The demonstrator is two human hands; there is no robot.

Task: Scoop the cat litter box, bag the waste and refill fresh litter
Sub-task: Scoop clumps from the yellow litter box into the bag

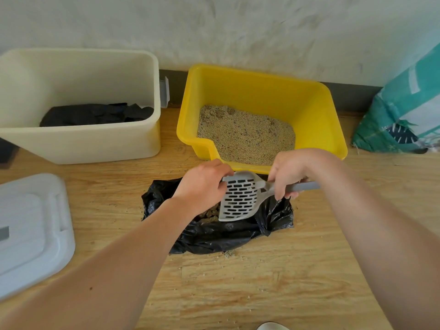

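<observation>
Nearby: right hand (289, 173) grips scoop (240, 198) over black bag (214, 234); left hand (202, 184) pinches scoop rim; yellow litter box (316, 103) behind.

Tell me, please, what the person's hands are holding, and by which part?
The right hand grips the slotted scoop by its grey handle; the left hand pinches the scoop's head edge, above the black bag.

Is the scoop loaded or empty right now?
Empty: the scoop shows bare slots, held over the open black bag, where clumps already lie.
</observation>
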